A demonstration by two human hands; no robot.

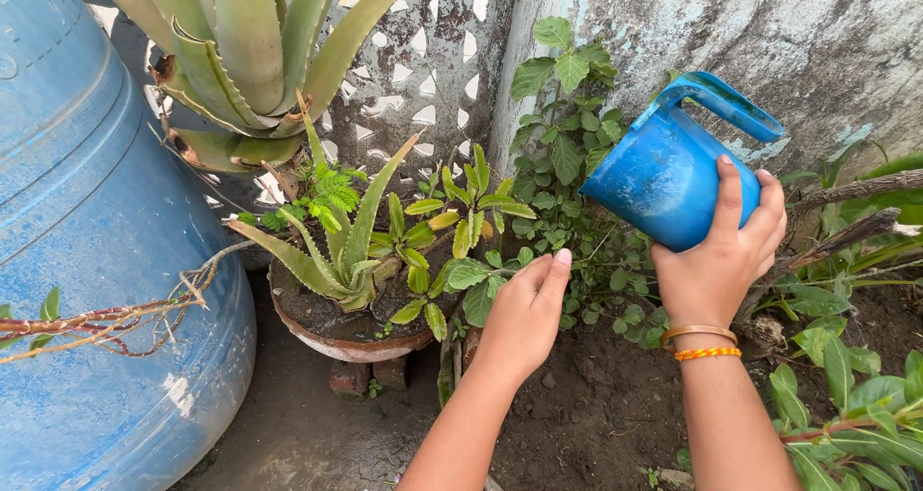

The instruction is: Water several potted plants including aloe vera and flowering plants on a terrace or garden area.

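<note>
Head view is showing the right hand [719, 265] wrapping its grip around the base of a blue plastic jug [668, 169], fingers spread on the underside and side wall. The jug is lying tilted, its long axis running from the hand at lower right up toward the upper left, so that the mouth is facing the leafy shrub [567, 116] against the rough wall [769, 29]; the handle is sitting on the upper side, pointing up and right. The mouth itself is turning away from the camera, so whether anything is inside cannot be told.

The left hand [527, 310] is reaching forward with its grip loose and holding nothing, fingers together and slightly curled, fingertips just beside the green leaves at the edge of a clay pot [351, 345] planted with a small aloe [346, 251]. Two bangles [702, 342], one brown and one orange, are circling the right wrist.

A large blue barrel [96, 260] is filling the left side, cut off by the picture's edge. A bigger aloe [250, 49] is being cropped at the top.
</note>
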